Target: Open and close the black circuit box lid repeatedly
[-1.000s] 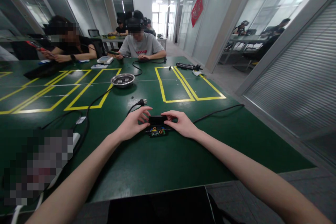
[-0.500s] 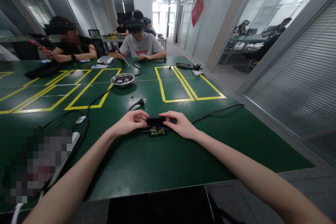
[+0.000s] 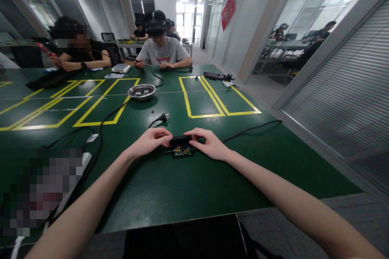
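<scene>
i have left hand [image 3: 154,141] and right hand [image 3: 209,144] fingers pinching a black cover [image 3: 180,141], twelve o'clock of the circuit board [image 3: 182,152]; this looks like aligning, needing a level grip.

We hold a black cover [image 3: 180,141] between our left hand [image 3: 154,139] and right hand [image 3: 209,144], just beyond an exposed circuit board [image 3: 182,153] on the green worktop [image 3: 170,188]. Farther off lie a black plug [image 3: 164,117] and a metal bowl [image 3: 141,98].
</scene>
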{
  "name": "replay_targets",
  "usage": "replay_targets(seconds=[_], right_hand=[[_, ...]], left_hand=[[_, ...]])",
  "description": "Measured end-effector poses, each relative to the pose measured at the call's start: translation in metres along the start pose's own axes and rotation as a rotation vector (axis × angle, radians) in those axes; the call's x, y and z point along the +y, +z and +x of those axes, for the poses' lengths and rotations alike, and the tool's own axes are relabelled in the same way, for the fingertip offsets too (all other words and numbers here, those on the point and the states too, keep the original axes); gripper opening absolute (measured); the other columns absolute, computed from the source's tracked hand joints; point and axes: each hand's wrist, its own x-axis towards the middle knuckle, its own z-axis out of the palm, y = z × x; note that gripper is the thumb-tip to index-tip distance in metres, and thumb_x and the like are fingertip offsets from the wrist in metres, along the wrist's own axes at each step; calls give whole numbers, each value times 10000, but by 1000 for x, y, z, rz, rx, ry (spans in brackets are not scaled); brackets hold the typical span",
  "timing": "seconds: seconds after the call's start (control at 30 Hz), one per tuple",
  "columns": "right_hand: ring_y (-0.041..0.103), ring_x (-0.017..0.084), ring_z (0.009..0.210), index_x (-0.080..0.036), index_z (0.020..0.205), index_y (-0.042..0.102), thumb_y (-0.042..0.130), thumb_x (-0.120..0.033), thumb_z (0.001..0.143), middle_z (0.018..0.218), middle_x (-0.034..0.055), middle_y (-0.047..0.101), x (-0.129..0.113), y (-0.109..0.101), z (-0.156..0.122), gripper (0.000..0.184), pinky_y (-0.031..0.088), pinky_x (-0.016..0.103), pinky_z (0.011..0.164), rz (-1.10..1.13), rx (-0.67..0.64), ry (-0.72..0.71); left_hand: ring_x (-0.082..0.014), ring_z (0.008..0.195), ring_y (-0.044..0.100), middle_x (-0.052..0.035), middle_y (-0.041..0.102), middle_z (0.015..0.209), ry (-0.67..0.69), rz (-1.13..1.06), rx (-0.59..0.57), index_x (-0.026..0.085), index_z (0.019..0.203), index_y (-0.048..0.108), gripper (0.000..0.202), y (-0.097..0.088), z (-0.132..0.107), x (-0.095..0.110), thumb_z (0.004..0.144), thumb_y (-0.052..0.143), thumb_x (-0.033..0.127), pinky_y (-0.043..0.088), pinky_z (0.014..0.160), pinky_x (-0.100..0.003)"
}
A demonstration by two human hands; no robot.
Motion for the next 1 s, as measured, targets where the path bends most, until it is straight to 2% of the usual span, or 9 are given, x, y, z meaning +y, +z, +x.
replay_targets(seconds=[0.23,0.4,0.6,0.8,1.0], right_hand=[[676,206,984,-204,1086,746,538,-272,996,1048,73,737,-6,-3,2,237,538,381,915,-28,5,-8],[682,202,953,-187,1017,750,578,-248,964,1012,77,736,-7,-3,1,190,540,367,895,-44,13,-30],[671,183,870,-178,972,740,636,-232,897,1010,76,701,-9,-4,-1,138,559,344,804,-4,-36,-63],[671,201,939,-190,940,730,689,-189,827,1026,72,687,-11,-8,-1,120,545,360,850,-48,-80,-108],[670,195,940,-194,909,719,712,-161,786,1034,65,675,-8,-8,-2,127,534,369,890,-63,-118,-165]], left_hand=[[-190,830,707,-51,758,895,-1,72,-3,145,930,727,345,-1,-3,4,792,749,461,575,853,-376],[-184,805,704,-50,763,858,-15,62,-31,149,955,732,332,-2,-3,4,775,761,427,558,826,-346],[-166,773,682,-35,757,852,-44,40,-79,156,920,705,332,-1,-5,5,718,805,401,532,761,-307],[-146,771,666,-23,737,863,-37,57,-126,153,922,680,371,-1,-5,5,668,856,359,529,788,-308],[-157,812,636,-30,725,914,55,189,-141,159,981,699,394,3,-6,8,672,849,352,526,805,-315]])
